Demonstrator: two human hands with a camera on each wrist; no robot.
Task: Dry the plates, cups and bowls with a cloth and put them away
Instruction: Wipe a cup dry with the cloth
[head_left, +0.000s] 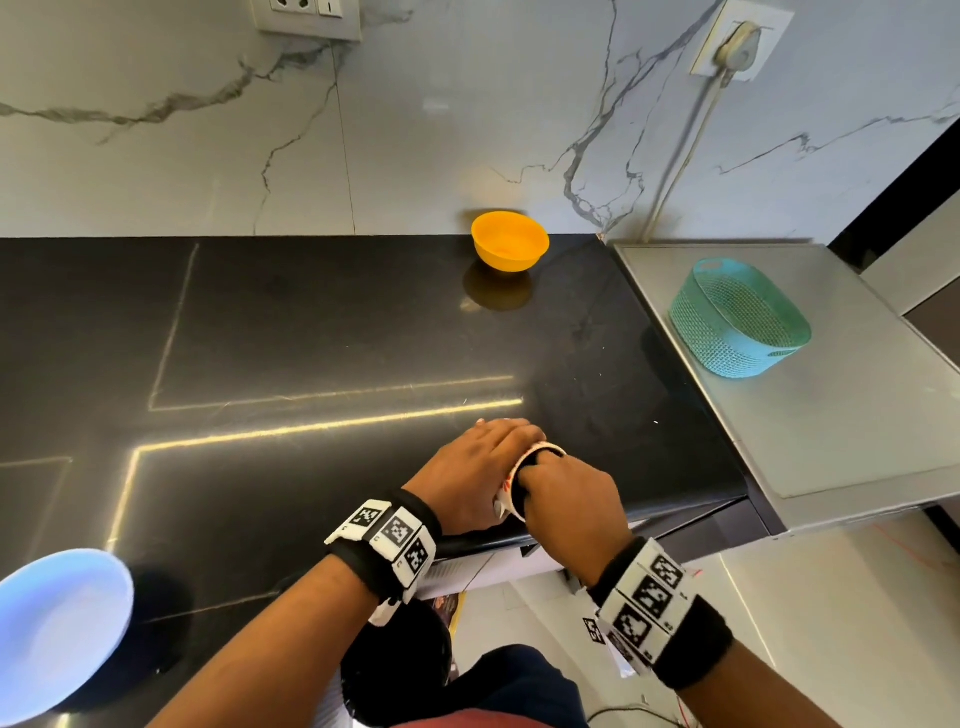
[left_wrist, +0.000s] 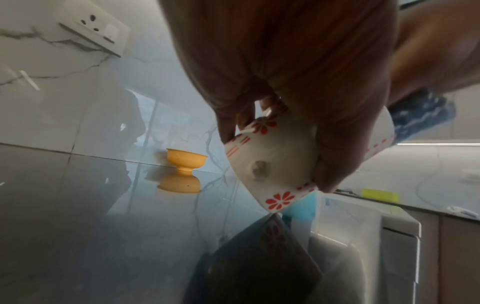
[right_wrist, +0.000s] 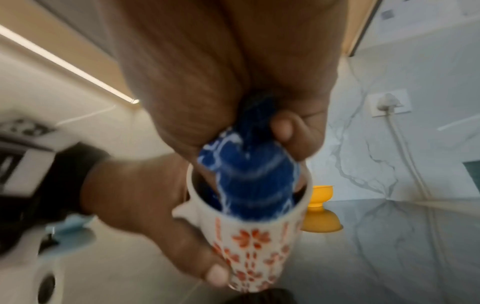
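Right wrist view: left hand (right_wrist: 145, 207) grips cup (right_wrist: 249, 246) over the counter edge, mouth facing the right hand (right_wrist: 221, 72), which stuffs bunched cloth (right_wrist: 246, 176) along its long axis.

Black glossy countertop (head_left: 311, 338) fills most of the head view, light strips reflected across it, marble-veined wall behind. Orange bowl (head_left: 510, 240) sits upright on it at the back edge, upper centre of frame, close to the wall, its reflection just below. Pale blue bowl (head_left: 57, 631) rests on it at lower left, partly cut by the frame edge. At right, a grey glass-topped surface (head_left: 810, 415) butts against the countertop's end. A teal mesh basket (head_left: 740, 319) stands on it, upper right, well apart from both bowls.
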